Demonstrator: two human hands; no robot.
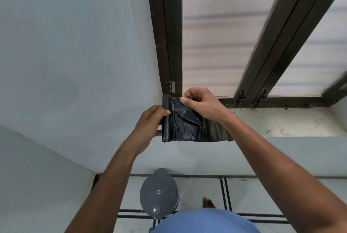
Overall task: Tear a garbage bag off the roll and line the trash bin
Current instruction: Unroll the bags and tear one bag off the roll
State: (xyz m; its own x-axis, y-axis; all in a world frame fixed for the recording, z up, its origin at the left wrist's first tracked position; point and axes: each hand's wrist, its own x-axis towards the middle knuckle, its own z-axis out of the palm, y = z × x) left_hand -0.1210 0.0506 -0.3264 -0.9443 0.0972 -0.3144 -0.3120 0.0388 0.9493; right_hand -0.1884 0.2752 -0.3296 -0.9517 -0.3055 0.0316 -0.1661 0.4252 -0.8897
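Note:
A black roll of garbage bags [166,120] stands upright in the air at chest height, and my left hand [150,122] grips it from the left with the thumb across its front. A length of black bag [189,127] is unrolled to the right of the roll. My right hand [201,104] pinches the bag's upper edge, with a corner folded down under it. The grey round trash bin [158,193] with its lid shut stands on the floor below my hands, near the wall.
A dark-framed window [225,35] fills the upper right, with a stained white sill [281,122] just behind my hands. A pale wall [65,54] is at the left. A bare foot [208,202] stands on the tiled floor right of the bin.

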